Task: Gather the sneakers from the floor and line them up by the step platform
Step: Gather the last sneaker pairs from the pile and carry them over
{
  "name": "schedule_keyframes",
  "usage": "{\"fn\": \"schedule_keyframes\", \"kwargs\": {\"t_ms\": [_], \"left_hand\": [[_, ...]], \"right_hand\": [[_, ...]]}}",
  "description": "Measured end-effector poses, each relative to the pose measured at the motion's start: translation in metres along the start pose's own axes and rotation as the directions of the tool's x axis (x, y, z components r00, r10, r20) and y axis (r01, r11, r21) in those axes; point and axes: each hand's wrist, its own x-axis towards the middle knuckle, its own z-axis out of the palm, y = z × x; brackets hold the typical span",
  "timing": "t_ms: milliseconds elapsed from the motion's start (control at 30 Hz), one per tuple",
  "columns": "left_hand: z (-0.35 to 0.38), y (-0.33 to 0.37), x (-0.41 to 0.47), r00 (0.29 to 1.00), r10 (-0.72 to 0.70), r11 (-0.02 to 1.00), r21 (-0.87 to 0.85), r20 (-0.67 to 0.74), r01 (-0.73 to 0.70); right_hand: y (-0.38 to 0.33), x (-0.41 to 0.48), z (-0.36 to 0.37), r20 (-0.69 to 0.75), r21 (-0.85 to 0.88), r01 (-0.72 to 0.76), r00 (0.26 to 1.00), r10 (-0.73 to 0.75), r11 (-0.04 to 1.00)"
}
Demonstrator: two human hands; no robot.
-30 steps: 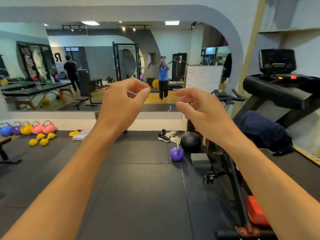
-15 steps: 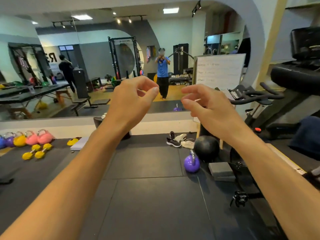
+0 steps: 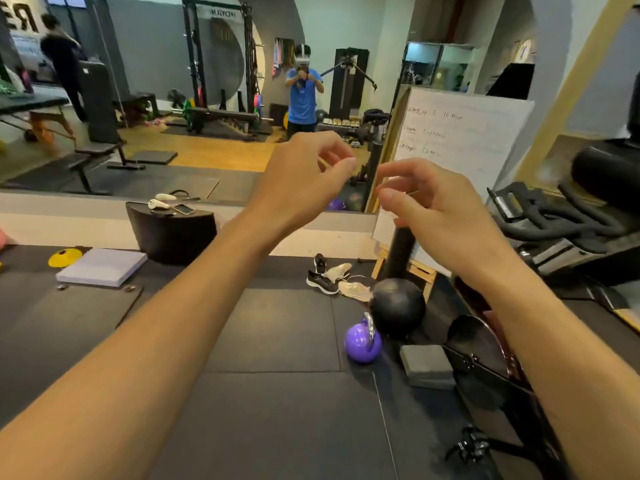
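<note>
Several sneakers lie in a loose heap on the black floor mat by the mirror wall: a black sneaker [image 3: 322, 283], a second black sneaker [image 3: 319, 263] behind it, and two beige sneakers [image 3: 337, 271] [image 3: 356, 291]. My left hand [image 3: 304, 174] and my right hand [image 3: 433, 209] are raised side by side at chest height, well short of the shoes. Their fingers are loosely curled and hold nothing.
A black medicine ball [image 3: 397, 308], a purple kettlebell [image 3: 362, 342] and a grey block [image 3: 427, 367] sit right of the sneakers. An exercise bike [image 3: 554, 220] and whiteboard [image 3: 457, 140] fill the right. A black curved block [image 3: 171, 235], lavender pad [image 3: 102, 266] and yellow cone [image 3: 65, 257] lie left.
The view has moved forward and tilted down, so the sneakers, ball and kettlebell look closer. Both hands stay raised, with their fingertips now nearer each other.
</note>
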Motion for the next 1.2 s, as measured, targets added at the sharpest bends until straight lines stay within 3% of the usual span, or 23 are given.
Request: {"fn": "schedule_keyframes", "kwargs": {"t_ms": [333,767,1200], "left_hand": [[0.087,-0.164,0.15,0.997,-0.001,1.0,-0.03,0.082,0.003],[0.164,-0.369,0.356,0.986,-0.037,0.999,0.032,0.16,0.032],[0.329,-0.559,0.536,0.94,-0.096,0.977,-0.149,0.328,0.152]], "right_hand": [[0.127,0.179,0.086,-0.033,0.022,-0.109,0.993,0.11,0.994],[0.279,0.43,0.201,0.052,0.079,-0.181,0.983,0.177,0.98],[0.445,0.62,0.28,-0.078,0.028,-0.417,0.905,0.418,0.908]]}}
